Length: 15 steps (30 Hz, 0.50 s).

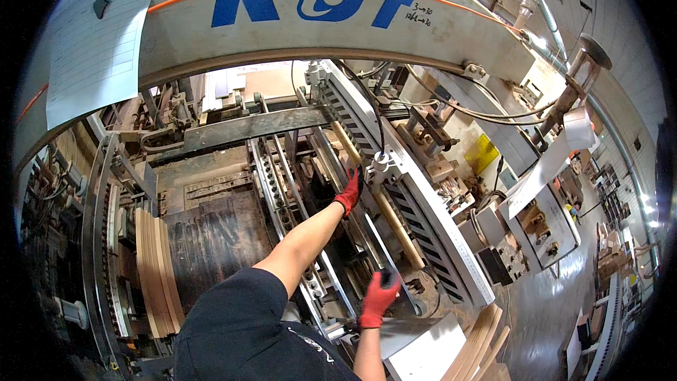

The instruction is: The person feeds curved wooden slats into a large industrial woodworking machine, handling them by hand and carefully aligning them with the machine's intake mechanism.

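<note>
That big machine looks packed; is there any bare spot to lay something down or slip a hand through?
The dark worn bed, between the stacked wood strips and the perforated rail, lies bare. The pale board by the right hand has open surface. It is crowded around the left hand, among rails, cables and the long wooden rod.
</note>
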Each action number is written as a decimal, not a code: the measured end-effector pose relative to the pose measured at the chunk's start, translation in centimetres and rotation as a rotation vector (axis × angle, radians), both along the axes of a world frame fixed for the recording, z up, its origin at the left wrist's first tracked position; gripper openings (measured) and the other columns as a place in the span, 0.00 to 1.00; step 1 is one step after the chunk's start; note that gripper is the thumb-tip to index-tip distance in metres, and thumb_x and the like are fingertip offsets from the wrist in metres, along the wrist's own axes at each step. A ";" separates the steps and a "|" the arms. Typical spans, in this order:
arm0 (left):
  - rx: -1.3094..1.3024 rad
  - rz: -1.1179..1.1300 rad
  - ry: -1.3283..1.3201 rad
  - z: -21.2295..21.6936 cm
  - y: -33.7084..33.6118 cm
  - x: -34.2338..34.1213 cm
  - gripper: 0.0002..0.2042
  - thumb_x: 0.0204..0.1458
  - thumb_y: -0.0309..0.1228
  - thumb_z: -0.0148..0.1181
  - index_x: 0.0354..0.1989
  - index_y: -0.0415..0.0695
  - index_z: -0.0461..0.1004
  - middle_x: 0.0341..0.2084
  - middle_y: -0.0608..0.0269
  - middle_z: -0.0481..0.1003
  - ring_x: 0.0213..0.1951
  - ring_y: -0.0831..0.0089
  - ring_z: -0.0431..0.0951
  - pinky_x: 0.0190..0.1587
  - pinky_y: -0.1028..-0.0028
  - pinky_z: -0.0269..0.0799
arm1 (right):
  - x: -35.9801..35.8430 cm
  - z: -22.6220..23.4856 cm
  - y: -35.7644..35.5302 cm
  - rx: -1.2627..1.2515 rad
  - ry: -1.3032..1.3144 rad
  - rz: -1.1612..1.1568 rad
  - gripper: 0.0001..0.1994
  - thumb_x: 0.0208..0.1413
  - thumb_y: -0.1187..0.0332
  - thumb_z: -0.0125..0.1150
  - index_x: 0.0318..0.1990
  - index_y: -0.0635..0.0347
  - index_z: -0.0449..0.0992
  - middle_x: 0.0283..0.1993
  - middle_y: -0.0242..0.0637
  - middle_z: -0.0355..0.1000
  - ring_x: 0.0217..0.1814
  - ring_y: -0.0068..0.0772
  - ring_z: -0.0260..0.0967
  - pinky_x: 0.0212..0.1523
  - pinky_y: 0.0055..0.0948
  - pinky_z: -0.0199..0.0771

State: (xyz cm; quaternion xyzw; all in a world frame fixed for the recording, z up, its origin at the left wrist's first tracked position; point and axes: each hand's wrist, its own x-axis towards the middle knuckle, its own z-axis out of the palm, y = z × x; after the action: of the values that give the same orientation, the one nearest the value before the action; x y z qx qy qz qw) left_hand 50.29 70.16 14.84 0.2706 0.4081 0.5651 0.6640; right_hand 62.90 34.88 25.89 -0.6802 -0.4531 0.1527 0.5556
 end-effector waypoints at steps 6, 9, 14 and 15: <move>0.159 0.157 -0.420 -4.9 5.2 -5.9 0.40 0.60 0.62 0.40 0.75 0.49 0.45 0.70 0.62 0.54 0.66 0.62 0.56 0.66 0.62 0.52 | -9.4 0.0 -3.5 -0.138 -0.821 0.592 0.27 0.48 0.56 0.66 0.56 0.56 0.72 0.59 0.50 0.67 0.60 0.50 0.65 0.58 0.45 0.65; 0.068 0.024 -0.206 -4.9 5.8 -9.0 0.45 0.54 0.69 0.48 0.73 0.54 0.47 0.63 0.69 0.58 0.54 0.68 0.64 0.56 0.68 0.62 | -9.3 -1.6 -3.3 -0.124 -0.924 0.635 0.30 0.47 0.50 0.66 0.57 0.51 0.72 0.62 0.49 0.64 0.62 0.52 0.62 0.59 0.48 0.64; -0.005 0.025 -0.276 0.5 0.9 -2.1 0.38 0.63 0.61 0.40 0.73 0.47 0.51 0.67 0.66 0.58 0.64 0.66 0.60 0.66 0.72 0.52 | -7.8 -2.0 -3.3 -0.230 -0.965 0.583 0.29 0.46 0.50 0.66 0.56 0.48 0.73 0.63 0.49 0.64 0.62 0.50 0.63 0.58 0.47 0.65; -0.013 0.048 -0.321 1.1 0.6 -2.9 0.37 0.63 0.61 0.40 0.73 0.48 0.52 0.67 0.66 0.59 0.64 0.67 0.60 0.65 0.73 0.52 | -8.2 -2.1 -3.4 -0.214 -0.967 0.584 0.29 0.46 0.50 0.66 0.56 0.48 0.73 0.63 0.49 0.64 0.62 0.50 0.63 0.58 0.47 0.65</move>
State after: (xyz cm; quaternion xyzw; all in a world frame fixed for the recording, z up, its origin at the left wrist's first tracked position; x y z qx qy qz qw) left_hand 47.40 70.76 15.95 0.1627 0.3065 0.6141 0.7089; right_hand 54.73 31.50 23.79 -0.5718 -0.8067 0.0161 0.1482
